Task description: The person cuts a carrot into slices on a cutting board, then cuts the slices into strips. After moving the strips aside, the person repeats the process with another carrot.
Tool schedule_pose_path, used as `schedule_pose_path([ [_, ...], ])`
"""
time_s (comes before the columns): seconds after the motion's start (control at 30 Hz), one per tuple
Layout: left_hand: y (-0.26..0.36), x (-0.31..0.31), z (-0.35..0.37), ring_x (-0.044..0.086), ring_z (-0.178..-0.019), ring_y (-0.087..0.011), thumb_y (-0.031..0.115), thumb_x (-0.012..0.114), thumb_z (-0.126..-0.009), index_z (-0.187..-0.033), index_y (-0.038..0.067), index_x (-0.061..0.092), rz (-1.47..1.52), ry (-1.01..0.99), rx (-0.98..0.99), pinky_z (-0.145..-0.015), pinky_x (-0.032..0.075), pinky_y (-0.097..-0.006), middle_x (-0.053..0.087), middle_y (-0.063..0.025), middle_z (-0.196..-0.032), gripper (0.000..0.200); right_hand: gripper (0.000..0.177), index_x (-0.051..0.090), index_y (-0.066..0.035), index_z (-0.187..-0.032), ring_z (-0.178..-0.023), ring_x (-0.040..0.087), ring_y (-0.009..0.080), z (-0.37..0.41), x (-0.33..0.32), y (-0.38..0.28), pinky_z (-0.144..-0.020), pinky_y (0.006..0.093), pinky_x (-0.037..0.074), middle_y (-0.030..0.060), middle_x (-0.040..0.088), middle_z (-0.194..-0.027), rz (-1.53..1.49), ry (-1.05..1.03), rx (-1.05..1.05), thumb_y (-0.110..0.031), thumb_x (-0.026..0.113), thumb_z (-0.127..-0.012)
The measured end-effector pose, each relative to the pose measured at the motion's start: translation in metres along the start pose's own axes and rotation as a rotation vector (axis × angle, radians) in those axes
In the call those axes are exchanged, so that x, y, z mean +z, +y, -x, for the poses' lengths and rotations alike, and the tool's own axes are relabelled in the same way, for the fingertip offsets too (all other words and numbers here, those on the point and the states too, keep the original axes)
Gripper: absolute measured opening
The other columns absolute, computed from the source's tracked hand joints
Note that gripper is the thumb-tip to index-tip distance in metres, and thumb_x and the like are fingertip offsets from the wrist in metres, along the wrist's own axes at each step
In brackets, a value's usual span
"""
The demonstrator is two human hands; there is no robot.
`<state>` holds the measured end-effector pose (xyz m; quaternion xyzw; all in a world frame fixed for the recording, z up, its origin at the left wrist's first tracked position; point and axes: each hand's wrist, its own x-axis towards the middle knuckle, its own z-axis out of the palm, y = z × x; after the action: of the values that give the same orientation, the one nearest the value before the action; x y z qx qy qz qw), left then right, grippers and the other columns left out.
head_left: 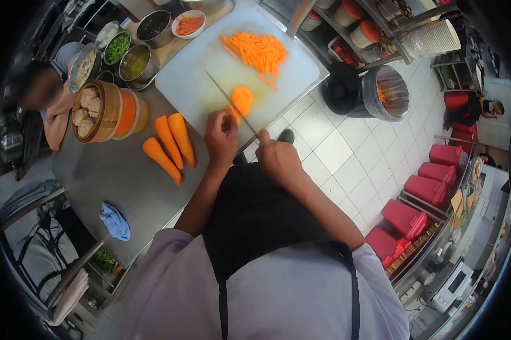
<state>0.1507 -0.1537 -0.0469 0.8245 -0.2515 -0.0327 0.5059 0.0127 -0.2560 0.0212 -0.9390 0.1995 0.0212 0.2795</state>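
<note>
On the white cutting board, my right hand is closed round the handle of a knife. The blade points away and to the left, crossing orange carrot slices. Just left of the blade, my left hand has its fingers curled on the carrot piece, mostly hidden beneath them. A heap of carrot shreds lies farther up the board. Three whole peeled carrots rest on the steel table, left of my left hand.
Left of the board stand a bamboo steamer with dumplings, a bowl of chopped greens and a pot of yellowish liquid. A blue cloth lies on the table. A lined bin and red containers are to the right.
</note>
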Motion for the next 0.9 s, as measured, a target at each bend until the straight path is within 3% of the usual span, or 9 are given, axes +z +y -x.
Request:
schedule_pose_path([
  [0.23,-0.002,0.004,0.003,0.069,-0.081,-0.0192,0.003,0.074,-0.089,-0.108,0.004,0.067,0.015,0.021,-0.033,-0.068,0.054,-0.0327,0.068,-0.0072,-0.097,0.020,0.021,0.052,0.004,-0.104,-0.066,0.071,0.0401,0.008,0.003,0.001,-0.060,0.0501,0.056,0.0224,0.069,-0.071,0.063,-0.081,0.032,-0.009,0.060,-0.090],
  [0.33,-0.005,0.005,0.003,0.069,-0.080,-0.0189,0.002,0.074,-0.088,-0.107,0.004,0.067,0.017,0.030,-0.027,-0.069,0.054,-0.0323,0.068,-0.0069,-0.097,0.020,0.014,0.050,0.001,-0.094,-0.058,0.067,0.0416,0.008,0.007,0.001,-0.053,0.0512,0.054,0.0221,0.064,-0.062,0.033,0.023,-0.028,-0.007,0.060,-0.090],
  [0.43,-0.006,0.005,0.003,0.069,-0.080,-0.0191,0.001,0.075,-0.087,-0.107,0.003,0.067,0.022,0.036,0.000,-0.070,0.055,-0.0318,0.069,-0.0071,-0.097,0.022,0.021,0.052,0.004,-0.105,-0.065,0.071,0.0398,0.007,0.003,-0.005,-0.060,0.0491,0.057,0.0216,0.069,-0.070,0.092,-0.102,0.042,-0.009,0.059,-0.090],
  [0.9,-0.006,0.002,0.000,0.070,-0.080,-0.0185,-0.002,0.074,-0.085,-0.107,0.002,0.068,0.094,0.014,-0.018,-0.071,0.056,-0.0316,0.070,-0.0073,-0.096,0.023,0.013,0.051,0.002,-0.097,-0.065,0.073,0.0385,-0.005,0.012,-0.004,-0.059,0.0469,0.059,0.0216,0.069,-0.069,0.111,-0.051,0.009,-0.007,0.058,-0.089],
])
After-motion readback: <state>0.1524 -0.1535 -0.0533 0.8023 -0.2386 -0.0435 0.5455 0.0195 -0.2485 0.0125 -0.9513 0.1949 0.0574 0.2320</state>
